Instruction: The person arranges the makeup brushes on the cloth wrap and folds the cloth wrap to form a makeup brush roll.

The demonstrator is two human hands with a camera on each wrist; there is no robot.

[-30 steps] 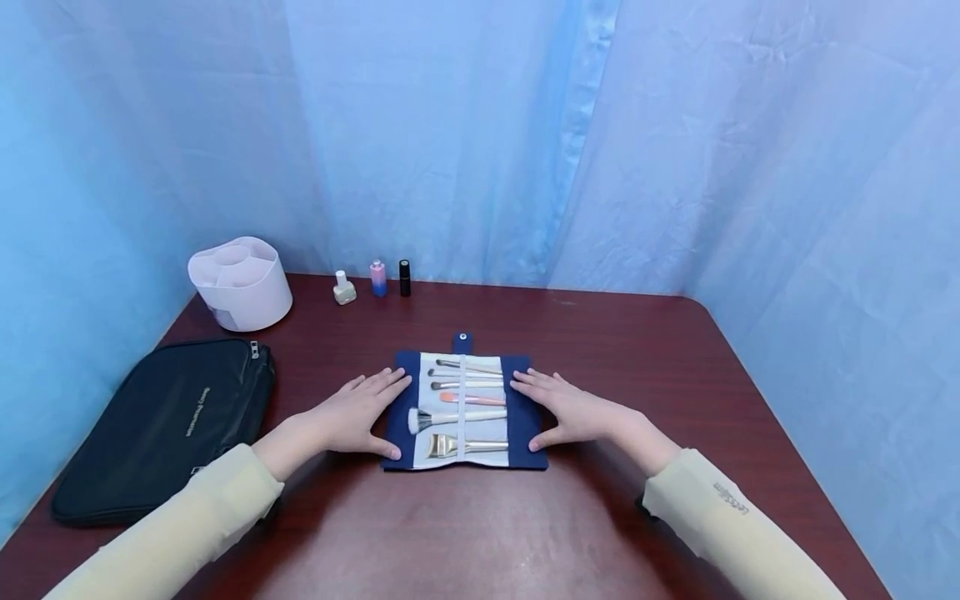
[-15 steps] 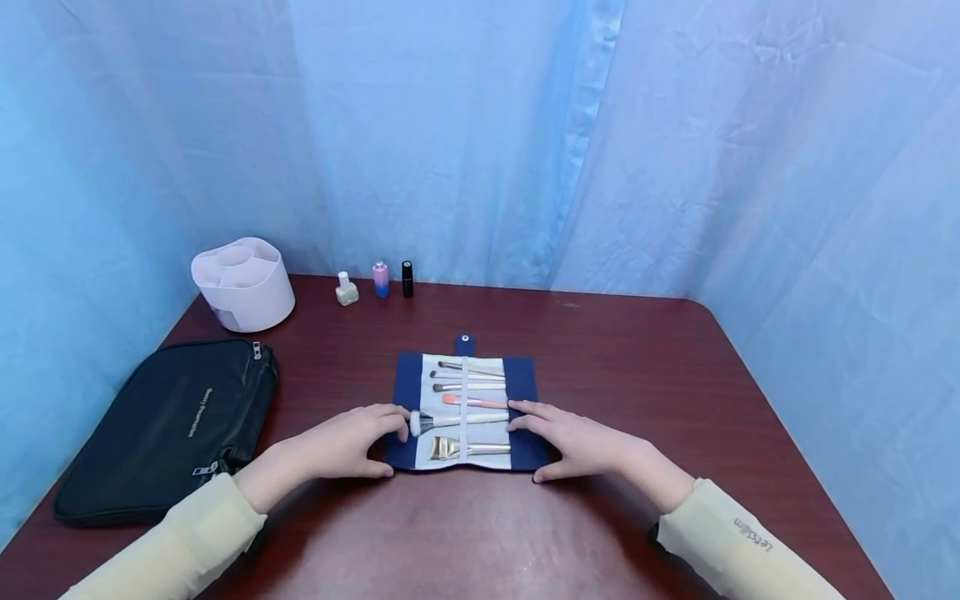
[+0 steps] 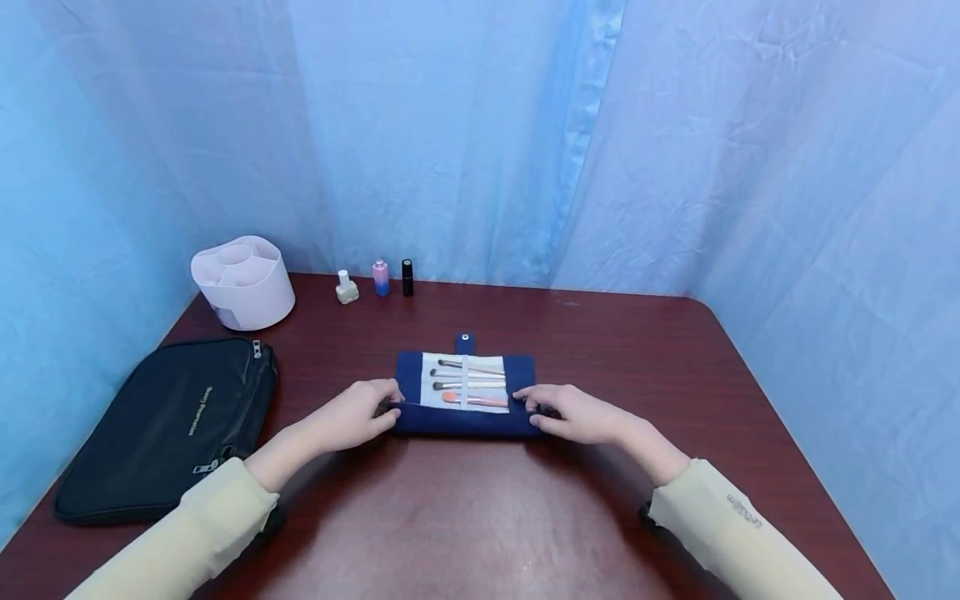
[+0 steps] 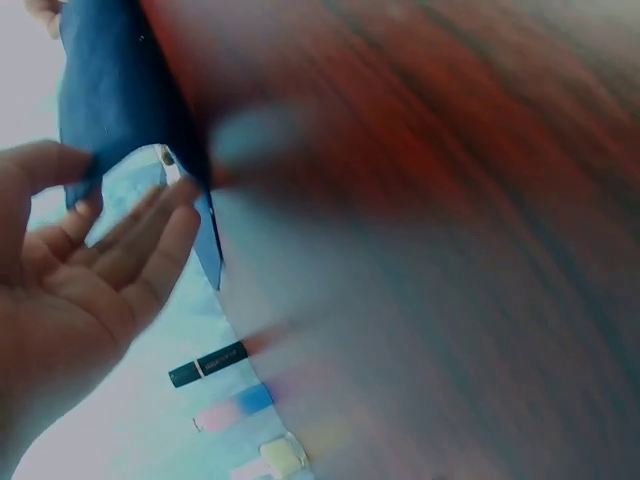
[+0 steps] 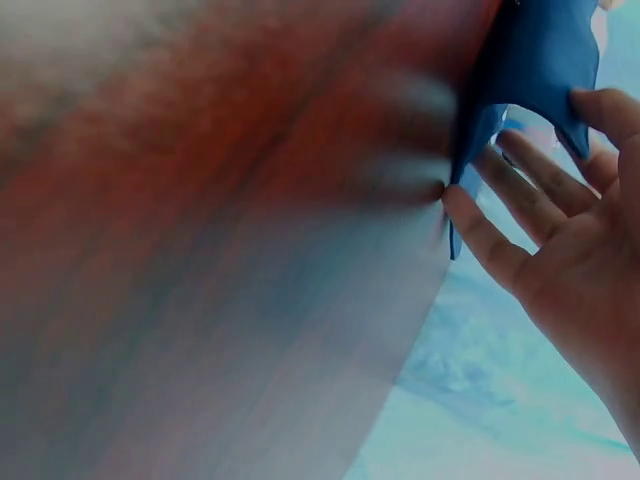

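Note:
A navy brush roll (image 3: 465, 423) lies at mid-table, its near edge folded up over the lower brushes. Several makeup brushes (image 3: 480, 384) still show under a white strap, among them an orange-tipped brush (image 3: 453, 398). At the left end of the fold, my left hand (image 3: 360, 414) pinches the flap between thumb and index finger. My right hand (image 3: 583, 415) pinches the flap's right end in the same way. In both wrist views the flap (image 4: 125, 90) curves upward from the table, the thumb on its outer side and the other fingers loosely extended. The snap tab (image 3: 465, 342) points away from me.
A black zippered case (image 3: 165, 425) lies at the left. Behind it stands a white divided organizer (image 3: 251, 296). A nail polish bottle (image 3: 347, 291), a pink-and-blue bottle (image 3: 381, 279) and a black tube (image 3: 407, 279) stand near the back edge. Blue curtains (image 3: 450, 142) surround the table.
Both hands went from lying flat on the roll's sides to its near corners, then lifted the near edge and folded it away from me, covering the two nearest brushes.

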